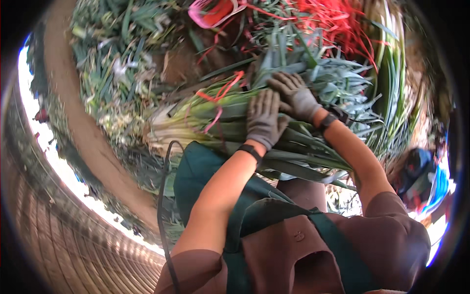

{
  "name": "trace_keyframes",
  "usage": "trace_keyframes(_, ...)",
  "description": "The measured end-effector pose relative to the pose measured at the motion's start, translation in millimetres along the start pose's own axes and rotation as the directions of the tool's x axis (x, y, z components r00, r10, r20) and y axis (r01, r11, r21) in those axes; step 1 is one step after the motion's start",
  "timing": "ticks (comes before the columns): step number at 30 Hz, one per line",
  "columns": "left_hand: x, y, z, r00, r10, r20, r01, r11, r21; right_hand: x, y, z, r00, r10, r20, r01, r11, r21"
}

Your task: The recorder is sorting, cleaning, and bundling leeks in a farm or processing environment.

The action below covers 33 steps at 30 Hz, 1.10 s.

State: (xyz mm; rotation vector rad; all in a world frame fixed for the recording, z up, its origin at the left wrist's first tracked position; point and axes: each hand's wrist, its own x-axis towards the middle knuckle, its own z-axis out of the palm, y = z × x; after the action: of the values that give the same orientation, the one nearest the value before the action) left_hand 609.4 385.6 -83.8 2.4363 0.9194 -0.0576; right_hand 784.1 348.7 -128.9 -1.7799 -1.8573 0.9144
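A large bundle of leeks (230, 115) lies before me, white root ends to the left and green leaves to the right. Red tape (220, 93) is looped around it near the pale stems. My left hand (264, 117), in a grey-brown work glove, rests flat on the leaves with its fingers stretched out. Just beyond and to the right, my right hand (296, 95), gloved likewise, lies on the bundle's far side, fingers extended. Both palms face down on the leaves, and neither hand is wrapped around anything.
Red plastic strips (333, 22) are heaped at the far right beside a pink container (215, 12). Leek trimmings (117, 73) cover the ground to the left. More long leeks (391, 73) lie at the right. A black cable (161, 196) hangs by my left arm.
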Motion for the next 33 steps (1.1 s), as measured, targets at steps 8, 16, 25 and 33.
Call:
trace_keyframes(8, -1.2, 8.0, 2.0, 0.99, -0.033, -0.134, 0.017, 0.993, -0.121, 11.6, 7.0, -27.1, 0.961, -0.027, 0.275, 0.057, 0.993, -0.101)
trace_keyframes(16, -32.1, -10.2, -43.5, 0.962, -0.108, -0.252, -0.055, 0.824, -0.565, 112.1, -69.6, -122.9, 0.822, 0.287, 0.491, -0.364, 0.929, 0.067)
trace_keyframes(25, -278.1, -157.1, -35.5, 0.077, -0.993, -0.086, 0.003, 0.087, -0.996, 210.7, -253.7, 46.8, 0.89, 0.015, 0.456, -0.105, 0.979, 0.173)
trace_keyframes(33, -334.7, -220.8, 62.6, 0.259, -0.605, 0.753, -0.351, -0.785, -0.51, 317.8, -232.8, 228.6, 0.639, -0.208, 0.741, 0.604, 0.732, -0.315)
